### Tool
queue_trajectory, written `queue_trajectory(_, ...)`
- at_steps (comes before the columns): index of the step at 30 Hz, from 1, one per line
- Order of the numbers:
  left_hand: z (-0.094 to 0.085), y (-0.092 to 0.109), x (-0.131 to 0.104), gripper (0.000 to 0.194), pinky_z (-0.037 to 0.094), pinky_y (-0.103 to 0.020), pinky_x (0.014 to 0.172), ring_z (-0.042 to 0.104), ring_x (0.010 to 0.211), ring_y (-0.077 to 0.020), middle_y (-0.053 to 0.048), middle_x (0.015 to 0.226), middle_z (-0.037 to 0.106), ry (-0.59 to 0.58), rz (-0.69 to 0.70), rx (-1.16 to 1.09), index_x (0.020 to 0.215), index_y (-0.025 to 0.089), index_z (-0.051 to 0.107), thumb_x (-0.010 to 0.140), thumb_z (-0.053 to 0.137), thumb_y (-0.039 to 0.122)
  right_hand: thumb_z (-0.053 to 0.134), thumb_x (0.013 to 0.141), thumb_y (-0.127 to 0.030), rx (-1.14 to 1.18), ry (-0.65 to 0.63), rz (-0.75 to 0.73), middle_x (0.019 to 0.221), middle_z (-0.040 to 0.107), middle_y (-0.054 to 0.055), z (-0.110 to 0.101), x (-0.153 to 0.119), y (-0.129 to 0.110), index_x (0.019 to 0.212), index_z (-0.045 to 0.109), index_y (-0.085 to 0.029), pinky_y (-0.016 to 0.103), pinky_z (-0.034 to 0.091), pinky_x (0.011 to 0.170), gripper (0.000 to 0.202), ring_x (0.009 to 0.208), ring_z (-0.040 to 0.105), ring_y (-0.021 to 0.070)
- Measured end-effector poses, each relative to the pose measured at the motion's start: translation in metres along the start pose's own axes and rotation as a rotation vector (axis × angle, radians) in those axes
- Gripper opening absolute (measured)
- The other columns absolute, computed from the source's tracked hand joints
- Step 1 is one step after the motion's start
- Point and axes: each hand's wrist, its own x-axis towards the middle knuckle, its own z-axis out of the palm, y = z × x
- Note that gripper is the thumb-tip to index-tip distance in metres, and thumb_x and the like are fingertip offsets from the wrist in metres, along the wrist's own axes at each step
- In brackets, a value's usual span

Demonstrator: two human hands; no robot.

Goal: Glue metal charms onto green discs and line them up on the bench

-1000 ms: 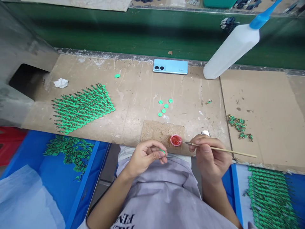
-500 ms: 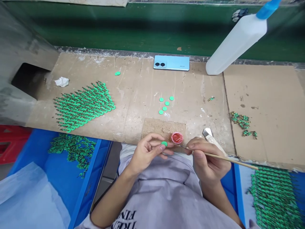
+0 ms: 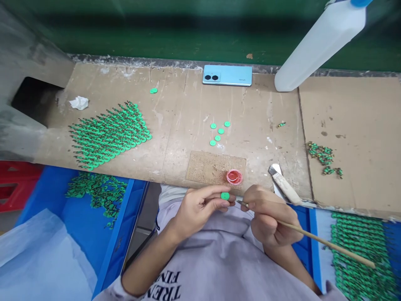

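Note:
Between the thumb and fingers of my left hand (image 3: pixel 200 209) is a small green disc (image 3: pixel 224 195) with tiny dark marks, like a button. My right hand (image 3: pixel 274 215) grips a thin wooden-handled brush (image 3: pixel 328 246); its narrow tip points left, close beside the disc, and I cannot tell whether they touch. Just beyond my fingers stands a small open pot of red paint (image 3: pixel 234 177) on a brown cardboard piece (image 3: pixel 203 167). Several loose green discs (image 3: pixel 221 131) lie farther up the table.
Dense rows of green discs (image 3: pixel 109 136) cover the left side. A blue phone (image 3: pixel 227 75), a tall white bottle (image 3: pixel 322 46), a utility knife (image 3: pixel 285 184) and small green-and-gold pieces (image 3: pixel 320 152) lie around. Blue bins (image 3: pixel 119 246) flank my lap.
My left hand has moved slightly right and down with the disc, now facing up. The brush tip has come away from the pot's edge towards the disc, its handle end swinging down and right.

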Motion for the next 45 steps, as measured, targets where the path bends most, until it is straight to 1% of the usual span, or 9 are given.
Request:
queue_trajectory(5,-0.002,0.0,-0.002,0.027,0.068,-0.028,0.078,0.084,0.082,-0.0215,-0.004,0.09,0.086,-0.002,0.075,0.136,0.118,0.021,0.08,0.091,0.075,0.021,0.052,0.108,-0.032,-0.023,-0.061,-0.097,0.07,0.068,0.003,-0.003,0.003,0.003,0.101,0.068,-0.022,0.032,0.05,0.049,0.02,0.054,0.064,0.0187)
queue_trajectory(8,-0.001,0.002,-0.002,0.026,0.069,-0.029,0.08,0.085,0.084,-0.0228,-0.005,0.094,0.087,-0.01,0.073,0.128,0.116,0.021,0.08,0.091,0.076,0.021,0.049,0.108,-0.03,-0.027,-0.082,-0.108,0.07,0.067,0.003,-0.002,0.006,0.003,0.103,0.067,-0.022,0.031,0.05,0.048,0.02,0.053,0.063,0.0183)
queue_trajectory(13,0.0,0.004,-0.002,0.025,0.07,-0.031,0.083,0.085,0.087,-0.0241,-0.006,0.098,0.086,-0.017,0.068,0.091,0.115,0.02,0.08,0.09,0.077,0.021,0.049,0.108,-0.029,-0.027,-0.069,-0.128,0.067,0.067,0.003,0.0,0.01,0.001,0.103,0.068,-0.02,0.03,0.051,0.046,0.021,0.052,0.063,0.0183)
queue_trajectory(19,0.001,0.002,-0.001,0.025,0.071,-0.033,0.086,0.084,0.092,-0.0257,-0.007,0.101,0.086,-0.025,0.051,0.043,0.114,0.02,0.08,0.089,0.078,0.02,0.051,0.108,-0.028,0.005,-0.071,-0.114,0.073,0.073,0.007,-0.001,0.007,0.002,0.108,0.071,-0.018,0.032,0.056,0.048,0.022,0.056,0.069,0.0211)
queue_trajectory(25,0.001,0.003,-0.001,0.026,0.07,-0.032,0.088,0.084,0.094,-0.0254,-0.006,0.102,0.086,-0.025,0.057,0.022,0.114,0.021,0.08,0.088,0.079,0.019,0.052,0.108,-0.025,0.012,-0.044,-0.128,0.07,0.071,0.005,0.0,0.01,0.002,0.108,0.07,-0.017,0.03,0.057,0.048,0.02,0.057,0.07,0.02)
queue_trajectory(34,0.001,0.006,-0.001,0.025,0.071,-0.032,0.085,0.084,0.093,-0.0259,-0.006,0.101,0.086,-0.02,0.064,0.073,0.114,0.021,0.08,0.089,0.079,0.02,0.051,0.108,-0.026,0.002,-0.083,-0.091,0.071,0.072,0.006,-0.001,0.011,0.0,0.102,0.071,-0.018,0.03,0.058,0.049,0.022,0.058,0.07,0.02)
queue_trajectory(37,0.001,0.005,-0.001,0.025,0.07,-0.029,0.084,0.084,0.093,-0.0248,-0.006,0.101,0.086,-0.018,0.074,0.078,0.114,0.021,0.08,0.089,0.079,0.02,0.049,0.108,-0.027,-0.008,-0.1,-0.084,0.071,0.072,0.005,-0.001,0.011,-0.001,0.101,0.07,-0.019,0.03,0.058,0.049,0.023,0.058,0.071,0.0197)
queue_trajectory(42,0.0,0.006,-0.002,0.025,0.069,-0.027,0.085,0.084,0.092,-0.0234,-0.006,0.101,0.086,-0.025,0.099,0.12,0.115,0.021,0.08,0.09,0.078,0.02,0.051,0.108,-0.024,-0.009,-0.087,-0.118,0.071,0.07,0.004,0.0,0.011,0.001,0.106,0.067,-0.019,0.029,0.058,0.049,0.017,0.058,0.069,0.0185)
queue_trajectory(45,0.0,0.007,-0.002,0.025,0.069,-0.027,0.081,0.084,0.091,-0.0234,-0.006,0.1,0.086,-0.028,0.127,0.187,0.116,0.02,0.08,0.091,0.077,0.021,0.051,0.108,-0.023,-0.019,-0.094,-0.116,0.071,0.068,0.004,0.001,0.009,0.001,0.104,0.066,-0.018,0.029,0.056,0.051,0.016,0.059,0.067,0.018)
